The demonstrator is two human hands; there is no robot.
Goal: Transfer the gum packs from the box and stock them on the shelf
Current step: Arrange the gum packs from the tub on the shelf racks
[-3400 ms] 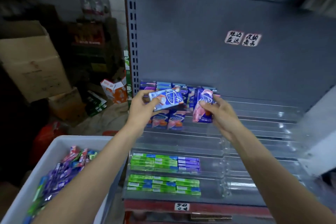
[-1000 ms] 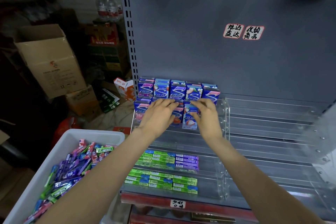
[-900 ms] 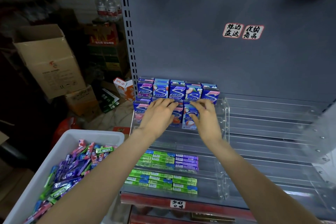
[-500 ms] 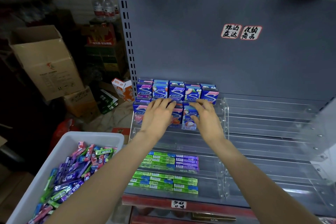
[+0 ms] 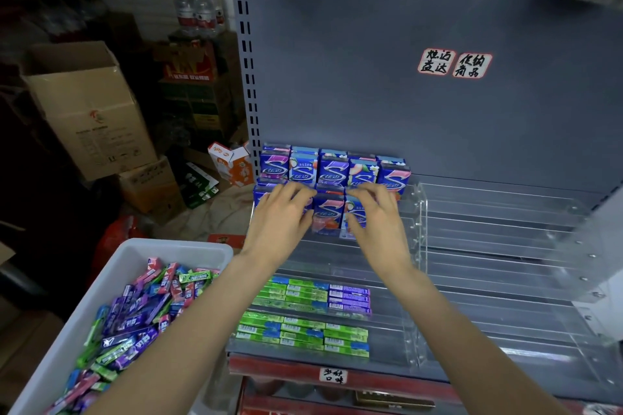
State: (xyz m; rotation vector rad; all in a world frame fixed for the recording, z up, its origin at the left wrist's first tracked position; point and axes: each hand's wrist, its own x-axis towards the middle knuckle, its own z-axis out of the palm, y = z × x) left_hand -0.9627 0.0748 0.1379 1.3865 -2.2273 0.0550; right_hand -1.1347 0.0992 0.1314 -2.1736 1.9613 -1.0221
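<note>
Reaching forward, both hands rest on gum packs standing in a clear tiered rack (image 5: pixel 421 212) on a grey shelf (image 5: pixel 404 94). The left hand (image 5: pixel 279 222) lies over the left end of the second row (image 5: pixel 328 212), fingers spread and fairly straight, covering the packs beneath so that their faces cannot be read. The right hand (image 5: pixel 377 222) sits just beside it, fingers slightly bent, tips touching the top edge of a pack in the same row; whether it pinches that pack or only presses it cannot be told. The two hands are close but not touching, and one pack shows in the gap between them.

Behind them a back row (image 5: pixel 333 168) of five blue and purple packs stands upright against the shelf's rear panel. Lower tiers of the rack hold flat green packs (image 5: pixel 303 330) and a few purple ones (image 5: pixel 349 296), lying in two rows. The right half of the rack is glare and clear plastic, hard to make out.

At lower left a white box (image 5: pixel 111 279) holds a loose heap of stick packs (image 5: pixel 135 317) in purple, green and pink; its near end is cut off by the frame. Two handwritten labels (image 5: pixel 453 64) are stuck on the rear panel. Cardboard cartons (image 5: pixel 91 111) stand in the dim, blurred left background.
</note>
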